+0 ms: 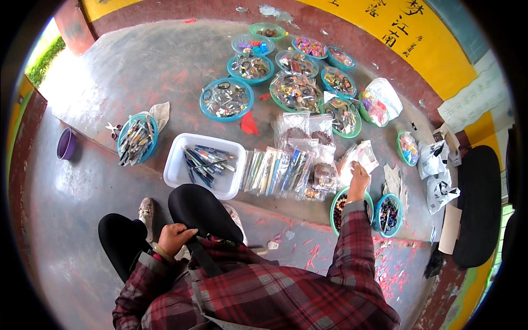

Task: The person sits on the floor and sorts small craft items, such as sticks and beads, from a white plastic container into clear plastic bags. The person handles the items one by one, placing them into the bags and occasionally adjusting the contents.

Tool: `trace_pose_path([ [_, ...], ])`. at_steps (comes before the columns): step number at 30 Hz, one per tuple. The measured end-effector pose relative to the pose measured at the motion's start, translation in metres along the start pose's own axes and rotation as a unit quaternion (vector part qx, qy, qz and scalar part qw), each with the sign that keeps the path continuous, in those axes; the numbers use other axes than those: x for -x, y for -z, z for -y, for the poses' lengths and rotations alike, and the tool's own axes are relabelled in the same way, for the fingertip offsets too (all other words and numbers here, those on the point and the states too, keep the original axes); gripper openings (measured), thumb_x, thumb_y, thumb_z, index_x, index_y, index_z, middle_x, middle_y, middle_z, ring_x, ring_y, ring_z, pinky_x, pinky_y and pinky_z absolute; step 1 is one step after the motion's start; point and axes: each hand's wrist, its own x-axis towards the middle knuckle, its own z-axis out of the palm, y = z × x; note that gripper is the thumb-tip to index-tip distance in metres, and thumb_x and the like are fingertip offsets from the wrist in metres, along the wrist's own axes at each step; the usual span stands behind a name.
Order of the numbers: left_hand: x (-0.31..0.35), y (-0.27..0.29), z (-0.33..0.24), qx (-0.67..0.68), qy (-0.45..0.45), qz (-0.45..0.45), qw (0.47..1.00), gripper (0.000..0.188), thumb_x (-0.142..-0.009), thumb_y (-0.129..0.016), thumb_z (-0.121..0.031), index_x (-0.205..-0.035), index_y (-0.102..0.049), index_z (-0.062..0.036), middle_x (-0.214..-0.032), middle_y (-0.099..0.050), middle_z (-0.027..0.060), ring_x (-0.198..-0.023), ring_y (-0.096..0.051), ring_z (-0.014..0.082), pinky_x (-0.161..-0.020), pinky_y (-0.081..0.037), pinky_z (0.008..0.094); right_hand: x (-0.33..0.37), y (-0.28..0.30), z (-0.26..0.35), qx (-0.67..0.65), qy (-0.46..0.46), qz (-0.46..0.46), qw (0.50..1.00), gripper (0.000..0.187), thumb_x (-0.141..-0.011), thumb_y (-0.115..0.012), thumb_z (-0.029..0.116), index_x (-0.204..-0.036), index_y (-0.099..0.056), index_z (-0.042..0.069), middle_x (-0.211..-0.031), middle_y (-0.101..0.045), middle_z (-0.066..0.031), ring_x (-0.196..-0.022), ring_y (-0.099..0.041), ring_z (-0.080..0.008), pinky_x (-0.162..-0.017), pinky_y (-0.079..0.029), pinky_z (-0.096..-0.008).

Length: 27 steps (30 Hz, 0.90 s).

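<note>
My right hand reaches forward over a teal basket of dark red beads, its fingers closed at the near edge of a pile of clear and white plastic bags. Low on my lap, my left hand is closed by my black trouser leg; what its fingers hold, if anything, is hidden. Left of the pile, zip bags packed with pens lie in a row, with bags of brown beads beside them. A white plastic tub holds loose pens.
Bowls of small trinkets crowd the far middle. At left stand a basket of pens, scissors and a purple bucket. To the right are a blue basket of dark items, white bags and a black seat. A step edge crosses before me.
</note>
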Motion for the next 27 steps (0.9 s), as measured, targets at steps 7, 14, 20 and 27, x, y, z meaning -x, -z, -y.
trace_pose_path([
  [7,0.007,0.005,-0.005,0.026,0.021,-0.007,0.999,0.038,-0.080,-0.068,-0.030,-0.065,-0.060,0.0036,-0.057,-0.055,0.0151,-0.050,-0.056,0.0216,-0.049,-0.041,0.0337,0.115,-0.074,0.144,-0.281,-0.099,0.217,0.929,0.015,-0.090,-0.057,0.011,-0.092,-0.065,-0.001,-0.089,-0.065,-0.0062,-0.077,-0.060,-0.0133,-0.066,-0.052,-0.0276],
  [14,0.024,0.016,0.000,0.222,-0.065,-0.146,0.962,0.028,-0.077,-0.073,-0.017,-0.097,-0.062,-0.0014,-0.082,-0.063,0.0062,-0.070,-0.059,0.0134,-0.060,-0.047,0.0269,0.225,-0.134,0.258,-0.226,-0.087,0.601,0.762,0.004,-0.083,-0.064,0.005,-0.085,-0.064,0.001,-0.081,-0.062,-0.0003,-0.073,-0.056,-0.0066,-0.065,-0.048,-0.0221],
  [20,0.057,0.078,-0.018,0.306,-0.208,-0.213,0.904,0.077,-0.071,-0.078,-0.015,-0.136,-0.038,-0.0040,-0.146,-0.026,0.0106,-0.128,-0.035,0.0188,-0.083,-0.046,0.0293,0.275,-0.150,0.325,-0.159,-0.027,0.744,0.648,0.003,-0.083,-0.064,0.005,-0.083,-0.063,0.003,-0.074,-0.057,0.0038,-0.067,-0.050,-0.0025,-0.058,-0.039,-0.0188],
  [27,0.104,0.106,-0.043,0.397,-0.186,-0.145,0.887,0.018,-0.082,-0.061,0.000,-0.099,-0.061,0.0038,-0.114,-0.058,0.0130,-0.086,-0.057,0.0095,-0.070,-0.046,0.0225,0.297,-0.162,0.344,-0.116,0.066,0.775,0.617,0.006,-0.083,-0.066,0.007,-0.083,-0.062,0.003,-0.070,-0.054,0.0044,-0.064,-0.048,-0.0020,-0.055,-0.037,-0.0180],
])
